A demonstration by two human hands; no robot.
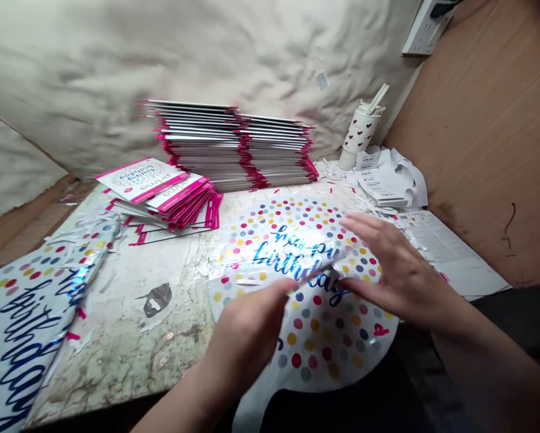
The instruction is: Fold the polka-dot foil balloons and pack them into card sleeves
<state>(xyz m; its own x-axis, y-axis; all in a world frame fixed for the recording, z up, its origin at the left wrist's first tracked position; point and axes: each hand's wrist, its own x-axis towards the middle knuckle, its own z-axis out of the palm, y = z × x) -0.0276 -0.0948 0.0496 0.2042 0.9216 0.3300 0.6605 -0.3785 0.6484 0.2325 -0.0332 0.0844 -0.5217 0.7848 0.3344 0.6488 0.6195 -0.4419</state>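
A flat, round foil balloon (310, 325) with coloured dots and blue "happy birthday" lettering lies in front of me, its tail hanging over the table's near edge. Above its middle, my left hand (256, 325) is closed in a pinch on a thin, pale strip (317, 270) that slants up to the right. What this strip is, blur keeps me from telling. To the right, my right hand (394, 273) hovers over the balloon, thumb and fingers apart, close to the strip's far end. No hold by this hand shows.
At the back stand tall stacks of pink-edged packets (238, 147), with a loose pile of packets (162, 195) nearer left. More birthday foil (39, 300) lies at left. A heart-patterned tumbler (360, 132) and paper labels (382, 180) sit by the right-hand board (490, 150).
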